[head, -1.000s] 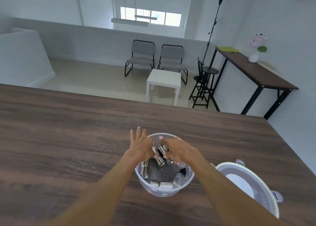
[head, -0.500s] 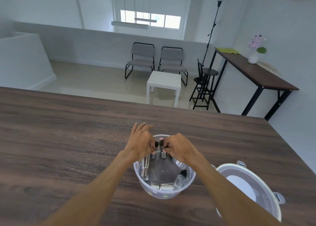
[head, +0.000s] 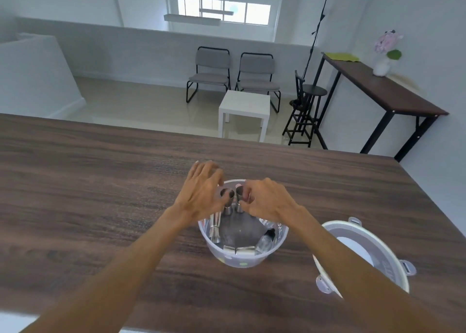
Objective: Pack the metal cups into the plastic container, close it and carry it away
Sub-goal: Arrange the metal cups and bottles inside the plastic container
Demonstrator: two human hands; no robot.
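A round clear plastic container stands on the dark wooden table. Several metal cups lie inside it, along its left wall and its near wall. Both hands are over the container's far rim. My left hand pinches an upright metal cup. My right hand pinches a second metal cup right beside the first. The container's white round lid lies on the table to the right, partly hidden behind my right forearm.
A small clear bottle with a black cap lies in the container at the right. The table's far edge runs across the view, its right edge slants down near the lid. Beyond are a white side table, two chairs and a stool.
The two cups that lay tilted under my hands now stand upright side by side at the container's far side. Both hands rose a little and closed on them.
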